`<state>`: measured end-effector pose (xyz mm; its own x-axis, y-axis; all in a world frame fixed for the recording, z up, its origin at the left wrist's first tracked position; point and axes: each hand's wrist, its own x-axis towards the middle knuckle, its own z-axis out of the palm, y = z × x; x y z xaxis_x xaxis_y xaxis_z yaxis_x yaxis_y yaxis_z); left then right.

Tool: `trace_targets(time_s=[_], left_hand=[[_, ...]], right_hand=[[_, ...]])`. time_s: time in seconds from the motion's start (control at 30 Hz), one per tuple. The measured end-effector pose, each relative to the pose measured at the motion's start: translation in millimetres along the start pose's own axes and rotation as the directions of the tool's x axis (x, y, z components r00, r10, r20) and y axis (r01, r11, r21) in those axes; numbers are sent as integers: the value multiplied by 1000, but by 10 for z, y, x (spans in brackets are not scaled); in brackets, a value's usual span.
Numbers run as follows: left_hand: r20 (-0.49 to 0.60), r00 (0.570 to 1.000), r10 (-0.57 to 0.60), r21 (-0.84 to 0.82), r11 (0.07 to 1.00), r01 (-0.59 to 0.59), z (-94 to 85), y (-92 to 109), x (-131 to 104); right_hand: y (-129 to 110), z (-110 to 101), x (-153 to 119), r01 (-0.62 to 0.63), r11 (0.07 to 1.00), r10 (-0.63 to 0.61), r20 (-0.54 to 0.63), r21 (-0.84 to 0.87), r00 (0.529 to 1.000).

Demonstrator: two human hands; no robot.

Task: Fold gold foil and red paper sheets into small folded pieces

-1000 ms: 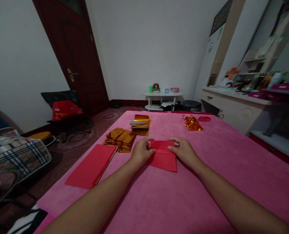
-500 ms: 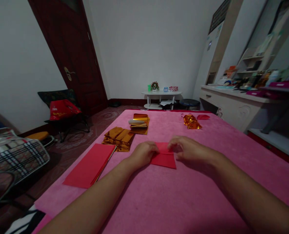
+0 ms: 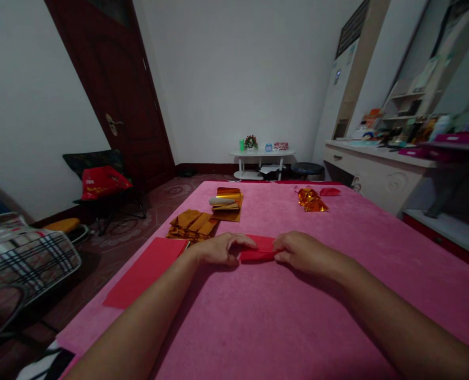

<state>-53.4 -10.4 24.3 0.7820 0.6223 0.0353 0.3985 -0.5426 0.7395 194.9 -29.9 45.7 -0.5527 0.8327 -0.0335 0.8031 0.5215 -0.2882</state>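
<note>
The right hand [image 3: 300, 249] has the paper [image 3: 260, 257] pinched at its right end, fingers and thumb closed on it. The left hand [image 3: 218, 248] arches over the opposite end, fingertips on the upper face and thumb down by the near corner; whether it truly pinches I cannot tell. The paper lies between the two hands, on the cloth [image 3: 297, 322], with a crease running across and a narrow strip on the near side. Holding both ends probably keeps that crease level and stops the near strip from springing up – the cloth underneath gives a surface to press against.

Left of the grip, on the near side, lies the red stack [image 3: 143, 272], likely put there to be in easy reach of the left hand. Just beyond the left wrist is the gold stack [image 3: 194, 222], its layers uneven, and farther beyond sit the gold sheets [image 3: 229, 215] with a greyish oval piece [image 3: 223, 201] on top. Keeping red and gold apart seems to make each simple to pick out.

Well beyond the grip, to the right, are crumpled foil [image 3: 312, 200] and a red scrap [image 3: 329, 192], both out of the hands' way. The closest obstacle is the left forearm – it crosses over the red stack's right side and hides that edge. Nothing lies over the paper except the fingers.
</note>
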Motion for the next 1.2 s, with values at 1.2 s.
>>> trace_targets(time_s=[1.2], left_hand=[[-596,756,-271,-75,956,284,359,-291,275]], right_hand=[[195,425,183,-348,914,402,-336,209,852]])
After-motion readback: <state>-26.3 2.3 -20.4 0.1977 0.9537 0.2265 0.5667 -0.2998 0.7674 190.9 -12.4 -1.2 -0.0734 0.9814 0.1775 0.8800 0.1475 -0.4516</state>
